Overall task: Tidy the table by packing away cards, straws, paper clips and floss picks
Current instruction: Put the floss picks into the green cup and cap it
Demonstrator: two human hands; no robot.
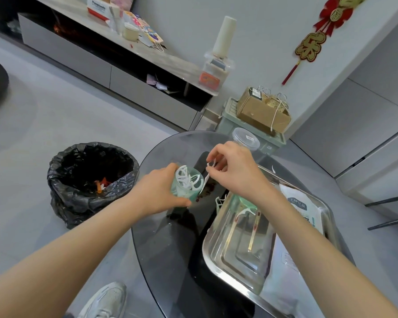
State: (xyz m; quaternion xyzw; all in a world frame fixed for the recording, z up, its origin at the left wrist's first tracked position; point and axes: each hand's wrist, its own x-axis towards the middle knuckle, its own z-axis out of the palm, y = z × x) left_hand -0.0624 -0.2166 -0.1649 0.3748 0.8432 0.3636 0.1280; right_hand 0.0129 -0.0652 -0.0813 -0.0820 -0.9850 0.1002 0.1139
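My left hand (pixel 157 191) curls round a green cup (pixel 186 187) holding floss picks (pixel 184 177), by the bench's (pixel 170 249) far left edge. My right hand (pixel 237 168) pinches one floss pick (pixel 206 180) just beside its rim. More lie in the steel tray (pixel 228 278).

A: Round dark glass table (pixel 168 246) here, with a steel tray (pixel 228 280) sitting on its right half.
B: A clear lidded jar (pixel 245 138) stands at the far edge (label on top), and dark crumbs (pixel 208 190) are scattered mid-table.
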